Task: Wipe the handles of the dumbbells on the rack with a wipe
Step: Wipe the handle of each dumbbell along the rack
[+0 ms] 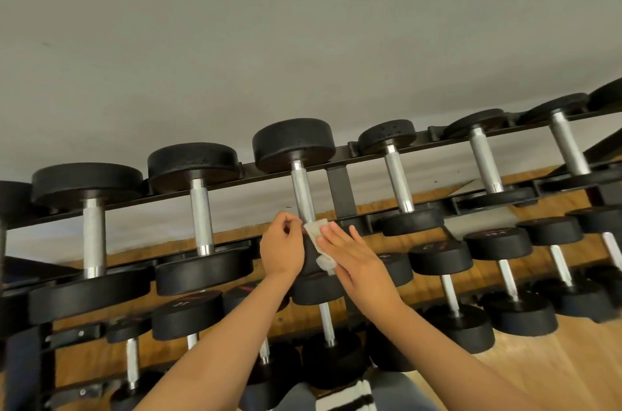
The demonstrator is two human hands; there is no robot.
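Top tier of rack (340, 190): a row of black-headed dumbbells is laid across the two rails, each long axis running from the wall (303, 23) toward the viewer.

Dumbbell under treatment (292, 144): third full one from the left in that row. Its knurled steel handle (303, 192) is seen nearly vertical in the head view, with the lower, nearer end leaning slightly to the right. The far head sits on the rear rail. The near head (310, 261) is largely covered by the two hands.

Wipe (316, 232): white, crumpled, and draped from the foot of the handle down over the near head. A lower fold is seen at the heel of the right hand (350, 255).

Left hand (281, 244): the fingers are curled, and the thumb and fingertips are closed on the wipe's upper left corner, just beside the handle's near end.

Right hand: the fingers are held straight and together, laid flat on the wipe and pressing it against the near head. Nothing is gripped by this hand.

The neighbouring handles to the left (201, 212) and right (399, 180) are oriented likewise and are not touched.

Smaller dumbbells (441, 257) are noted on the lower tiers, above a wooden floor (555, 360). A striped garment (346, 397) is seen at the bottom edge.
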